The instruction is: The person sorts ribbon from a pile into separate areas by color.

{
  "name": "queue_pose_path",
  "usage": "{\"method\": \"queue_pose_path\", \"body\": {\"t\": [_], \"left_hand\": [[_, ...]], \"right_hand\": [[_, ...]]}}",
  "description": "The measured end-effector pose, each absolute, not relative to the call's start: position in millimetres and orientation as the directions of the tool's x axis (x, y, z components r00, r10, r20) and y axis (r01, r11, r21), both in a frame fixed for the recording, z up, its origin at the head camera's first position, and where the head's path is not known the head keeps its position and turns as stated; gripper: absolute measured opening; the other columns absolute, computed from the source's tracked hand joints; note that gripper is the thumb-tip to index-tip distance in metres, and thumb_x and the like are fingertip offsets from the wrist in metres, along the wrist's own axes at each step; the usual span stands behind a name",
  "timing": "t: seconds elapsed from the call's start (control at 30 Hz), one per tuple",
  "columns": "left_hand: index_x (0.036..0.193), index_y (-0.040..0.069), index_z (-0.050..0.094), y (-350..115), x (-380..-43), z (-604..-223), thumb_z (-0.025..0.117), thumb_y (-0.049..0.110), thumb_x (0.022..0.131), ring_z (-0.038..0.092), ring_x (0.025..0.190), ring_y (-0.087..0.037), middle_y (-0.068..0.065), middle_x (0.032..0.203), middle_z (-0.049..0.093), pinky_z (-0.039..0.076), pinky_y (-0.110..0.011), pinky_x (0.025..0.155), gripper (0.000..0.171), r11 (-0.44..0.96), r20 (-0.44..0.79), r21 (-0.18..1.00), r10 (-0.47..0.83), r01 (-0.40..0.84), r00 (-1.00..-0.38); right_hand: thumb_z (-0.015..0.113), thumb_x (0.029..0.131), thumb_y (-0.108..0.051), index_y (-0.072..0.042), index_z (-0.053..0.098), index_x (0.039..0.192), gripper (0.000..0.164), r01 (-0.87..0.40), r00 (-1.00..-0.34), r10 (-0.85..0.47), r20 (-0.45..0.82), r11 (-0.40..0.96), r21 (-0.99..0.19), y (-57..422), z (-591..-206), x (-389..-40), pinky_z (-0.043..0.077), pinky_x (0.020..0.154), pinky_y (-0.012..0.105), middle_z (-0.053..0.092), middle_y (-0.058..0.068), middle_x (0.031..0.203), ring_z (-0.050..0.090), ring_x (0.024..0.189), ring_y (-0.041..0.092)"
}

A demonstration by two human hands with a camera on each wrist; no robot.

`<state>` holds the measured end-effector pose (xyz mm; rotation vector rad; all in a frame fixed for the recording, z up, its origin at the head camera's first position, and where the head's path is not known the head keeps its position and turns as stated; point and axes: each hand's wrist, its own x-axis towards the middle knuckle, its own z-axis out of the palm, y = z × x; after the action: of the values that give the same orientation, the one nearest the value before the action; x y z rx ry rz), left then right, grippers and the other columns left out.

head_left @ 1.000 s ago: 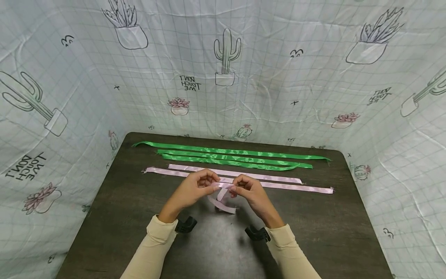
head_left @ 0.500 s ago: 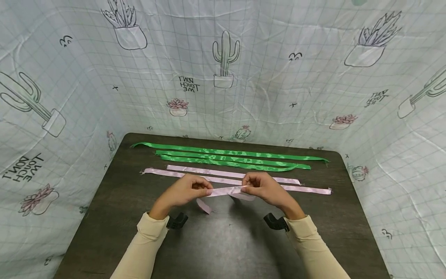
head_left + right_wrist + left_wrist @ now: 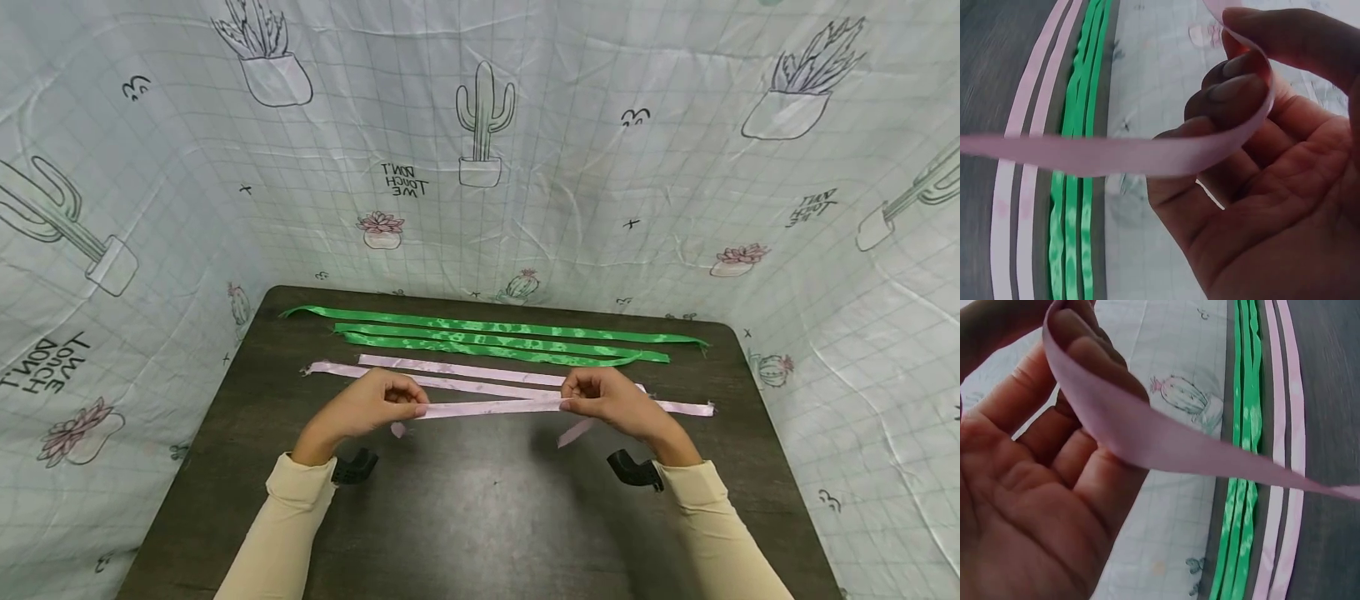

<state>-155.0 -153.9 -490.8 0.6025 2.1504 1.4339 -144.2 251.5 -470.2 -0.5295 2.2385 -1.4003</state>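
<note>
A pale pink satin ribbon (image 3: 491,408) is stretched nearly level between both hands, above the table. My left hand (image 3: 372,407) pinches it between thumb and fingers on the left. On the right, my right hand (image 3: 611,404) pinches it the same way. Short tails of the ribbon hang below each hand. In the left wrist view the ribbon (image 3: 1141,434) curves across the fingers and trails off to the right. The right wrist view shows the ribbon (image 3: 1122,156) curling past the fingertips up to the thumb.
Two pink ribbons (image 3: 457,369) lie side by side just behind the hands, partly hidden by them. Farther back, three green ribbons (image 3: 495,328) lie along the dark wooden table (image 3: 480,517). A printed cloth (image 3: 562,225) hangs behind and around the table.
Both hands have moved apart, left hand leftward and right hand rightward, each still pinching the ribbon. The span between them has grown longer and straighter. The laid-out ribbons have not moved.
</note>
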Motion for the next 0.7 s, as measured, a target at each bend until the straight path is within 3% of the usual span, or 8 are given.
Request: {"method": "queue_pose_path", "body": {"t": [0.1, 0.23, 0.47, 0.6, 0.7], "left_hand": [[0.107, 0.005, 0.077, -160, -155, -493, 0.072, 0.019, 0.101, 0.060, 0.078, -0.013, -0.004, 0.093, 0.073, 0.054, -0.029, 0.071, 0.016, 0.348, -0.151, 0.934, 0.593, 0.083, -0.791], [0.109, 0.005, 0.077, -169, -157, -498, 0.072, 0.021, 0.101, 0.062, 0.082, -0.014, -0.005, 0.097, 0.074, 0.054, -0.031, 0.074, 0.018, 0.345, -0.159, 0.937, 0.579, 0.063, -0.799], [0.111, 0.003, 0.076, -185, -161, -507, 0.071, 0.018, 0.101, 0.063, 0.083, -0.018, -0.006, 0.097, 0.073, 0.053, -0.029, 0.073, 0.018, 0.365, -0.174, 0.930, 0.542, 0.043, -0.822], [0.112, 0.002, 0.076, -194, -162, -509, 0.072, 0.018, 0.100, 0.063, 0.083, -0.018, -0.007, 0.098, 0.073, 0.055, -0.031, 0.075, 0.020, 0.385, -0.186, 0.922, 0.516, 0.032, -0.836], [0.112, 0.000, 0.075, -199, -163, -513, 0.073, 0.016, 0.099, 0.065, 0.083, -0.015, -0.009, 0.098, 0.072, 0.056, -0.030, 0.077, 0.020, 0.385, -0.185, 0.922, 0.505, 0.028, -0.843]], "right_hand": [[0.067, 0.102, -0.008, 0.004, 0.064, 0.098, 0.014, -0.042, -0.832, -0.520, -0.193, 0.406, -0.913, 265, -474, -144, 0.050, 0.058, 0.030, 0.058, -0.001, 0.077, 0.053, 0.066, 0.007], [0.066, 0.103, -0.011, 0.007, 0.064, 0.100, 0.018, -0.010, -0.841, -0.497, -0.215, 0.411, -0.912, 280, -480, -143, 0.060, 0.062, 0.039, 0.062, -0.002, 0.080, 0.063, 0.069, 0.013], [0.067, 0.103, -0.013, 0.004, 0.064, 0.101, 0.017, -0.016, -0.863, -0.459, -0.210, 0.442, -0.897, 304, -485, -139, 0.056, 0.061, 0.038, 0.062, -0.001, 0.081, 0.059, 0.068, 0.015], [0.067, 0.103, -0.015, 0.003, 0.064, 0.101, 0.018, 0.003, -0.874, -0.430, -0.228, 0.463, -0.886, 315, -488, -137, 0.053, 0.054, 0.038, 0.061, 0.000, 0.079, 0.055, 0.059, 0.026], [0.067, 0.103, -0.014, 0.004, 0.064, 0.102, 0.019, 0.015, -0.882, -0.409, -0.234, 0.472, -0.881, 322, -490, -136, 0.051, 0.056, 0.037, 0.061, -0.001, 0.080, 0.053, 0.062, 0.028]]}}
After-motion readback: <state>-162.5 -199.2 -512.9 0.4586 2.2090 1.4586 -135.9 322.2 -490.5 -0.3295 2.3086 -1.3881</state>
